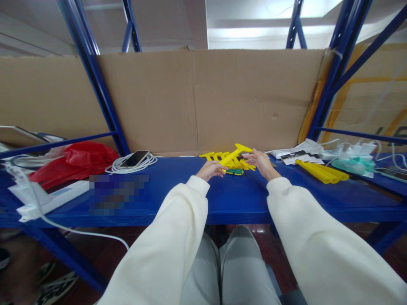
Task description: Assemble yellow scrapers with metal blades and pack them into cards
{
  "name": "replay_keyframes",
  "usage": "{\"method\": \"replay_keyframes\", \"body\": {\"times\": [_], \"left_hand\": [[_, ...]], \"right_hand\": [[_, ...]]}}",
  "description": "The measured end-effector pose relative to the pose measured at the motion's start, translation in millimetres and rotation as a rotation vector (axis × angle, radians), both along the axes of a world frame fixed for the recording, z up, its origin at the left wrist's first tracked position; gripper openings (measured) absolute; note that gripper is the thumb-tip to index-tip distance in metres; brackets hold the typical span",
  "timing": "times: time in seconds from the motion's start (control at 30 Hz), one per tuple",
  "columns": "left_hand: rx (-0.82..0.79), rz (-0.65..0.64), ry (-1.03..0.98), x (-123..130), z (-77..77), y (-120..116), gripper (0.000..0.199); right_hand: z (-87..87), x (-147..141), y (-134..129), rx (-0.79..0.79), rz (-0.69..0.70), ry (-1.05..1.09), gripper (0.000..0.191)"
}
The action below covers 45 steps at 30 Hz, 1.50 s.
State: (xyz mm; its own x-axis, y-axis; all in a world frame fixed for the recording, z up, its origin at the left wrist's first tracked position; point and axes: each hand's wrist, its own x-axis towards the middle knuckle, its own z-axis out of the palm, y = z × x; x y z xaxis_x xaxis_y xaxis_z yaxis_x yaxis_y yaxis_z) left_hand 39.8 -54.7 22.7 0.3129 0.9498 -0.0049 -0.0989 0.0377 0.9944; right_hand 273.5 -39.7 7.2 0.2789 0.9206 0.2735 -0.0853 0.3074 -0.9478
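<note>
My left hand (211, 170) is closed around the lower end of a yellow plastic tube with a T-shaped head (229, 158), tilted up to the right. Close to the tip of that head is my right hand (260, 163), its fingers stretched toward it; whether they touch it is hard to tell. Behind and beneath, several similar yellow T-shaped pieces (208, 155) lie in a row on the blue shelf top (178, 190). A green and yellow handle (234, 171), like a screwdriver's, lies just right of my left fingers; its far end is hidden.
Several yellow tubes (321, 171) lie at right, near white packets (299, 156) and a pale green bag (352, 164). To the left are a phone (136, 158) on a coiled white cable (127, 170), a red bag (79, 161) and a white box (60, 199). Cardboard (222, 101) stands behind.
</note>
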Motion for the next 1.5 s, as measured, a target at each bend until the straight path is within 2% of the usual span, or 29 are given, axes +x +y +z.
{"method": "replay_keyframes", "body": {"times": [0.17,0.23,0.33,0.47,0.53,0.7,1.0,1.3,1.5], "left_hand": [[0.153,0.002,0.289,1,-3.5,5,0.028],[0.282,0.037,0.518,0,-5.7,6,0.033],[0.568,0.087,0.881,-1,-9.5,4,0.039],[0.733,0.185,1.127,-2,-15.0,0,0.055],[0.810,0.205,1.143,-2,-18.1,1,0.059],[0.975,0.126,1.086,-1,-22.5,5,0.067],[0.887,0.148,1.268,-1,-11.7,-12,0.061],[0.851,0.149,1.318,-2,-8.7,-14,0.062],[0.821,0.184,1.242,-3,-9.6,-13,0.060]], "right_hand": [[1.5,0,-2,0.005,-0.045,0.054,0.018],[0.6,0,-2,-0.005,-0.048,0.032,0.018],[-0.5,-3,-1,-0.024,-0.018,-0.027,0.016],[0.0,-10,-3,-0.040,0.074,-0.090,0.014],[0.6,-15,-4,-0.054,0.106,-0.113,0.012],[-0.6,-26,-8,-0.073,0.203,-0.199,0.013],[-6.7,-20,-5,-0.021,0.375,-0.338,0.038],[-5.2,-20,-9,0.015,0.371,-0.439,0.048],[-3.5,-21,-10,0.008,0.269,-0.429,0.037]]}}
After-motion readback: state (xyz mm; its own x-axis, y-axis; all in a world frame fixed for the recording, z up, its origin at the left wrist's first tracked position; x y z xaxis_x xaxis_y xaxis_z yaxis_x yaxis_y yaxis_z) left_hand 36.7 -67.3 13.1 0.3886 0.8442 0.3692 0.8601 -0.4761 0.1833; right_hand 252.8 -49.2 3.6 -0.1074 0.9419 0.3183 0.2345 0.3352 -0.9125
